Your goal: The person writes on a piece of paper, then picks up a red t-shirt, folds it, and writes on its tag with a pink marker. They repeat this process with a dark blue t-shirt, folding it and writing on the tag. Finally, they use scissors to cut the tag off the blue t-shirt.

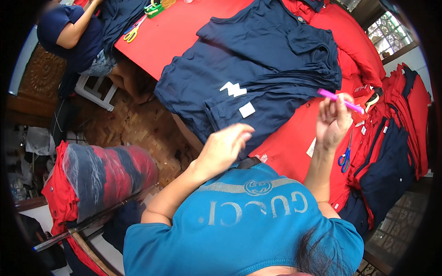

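Observation:
My right hand [332, 120] is raised over the right side of the table, its fingers closed around a slim magenta pen-like tool [340, 101]. The exact kind of that tool does not show. My left hand [225, 149] hovers at the near edge of the dark navy garments, fingers stretched out and a little bent, with nothing visible in it. Navy sleeveless garments [271, 53] lie spread and layered in front of me. On them rest a zigzag of small white labels [233, 89] and a single white square label [247, 109].
Blue-handled scissors [344, 158] lie on red cloth [294, 142] at right, beside stacked red and navy garments [386, 156]. Yellow-handled scissors [131, 34] and a green dispenser [153, 9] are far left, near another person [73, 32]. A plastic-wrapped garment bundle [110, 177] stands left; a white stool [96, 92] is beyond.

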A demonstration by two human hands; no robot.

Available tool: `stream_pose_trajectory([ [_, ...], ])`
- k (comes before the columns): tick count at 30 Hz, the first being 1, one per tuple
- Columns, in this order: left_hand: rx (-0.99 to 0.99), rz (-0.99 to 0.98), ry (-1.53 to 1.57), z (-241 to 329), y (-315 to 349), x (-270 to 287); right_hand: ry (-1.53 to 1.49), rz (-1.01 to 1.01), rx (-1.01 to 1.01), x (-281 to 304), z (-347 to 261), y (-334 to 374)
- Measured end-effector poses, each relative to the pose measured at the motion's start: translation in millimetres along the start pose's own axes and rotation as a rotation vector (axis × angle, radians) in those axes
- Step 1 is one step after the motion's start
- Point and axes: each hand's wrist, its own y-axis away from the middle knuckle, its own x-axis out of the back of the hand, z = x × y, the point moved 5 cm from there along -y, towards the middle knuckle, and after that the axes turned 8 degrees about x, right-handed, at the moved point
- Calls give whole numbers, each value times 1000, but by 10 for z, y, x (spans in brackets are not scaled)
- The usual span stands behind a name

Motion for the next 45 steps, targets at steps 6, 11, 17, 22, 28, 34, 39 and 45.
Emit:
stream_pose_trajectory([
  [6, -205, 392, -351, -220, -542, -50, 259, -410, 47, -547, 459, 252],
  [11, 236, 156, 360, -683, -738, 85, 379, -541, -54, -643, 1093, 616],
  [17, 303, 114, 479, -699, -726, 77, 481, -429, -25, -489, 1255, 695],
  [22, 285, 153, 426, -717, -707, 82, 518, -406, -104, -477, 1312, 698],
  [28, 169, 159, 205, -218, -520, 210, 313, -381, -104, -560, 1163, 783],
  [34, -2, 321, 155, -145, -660, 558, 160, -432, -133, -311, 795, 874],
  [39, -141, 274, -342, -264, -751, 210, -2, -457, -334, -174, 654, 795],
  [45, -51, 370, -166, -474, -932, 187, 254, -461, -164, -386, 717, 549],
])
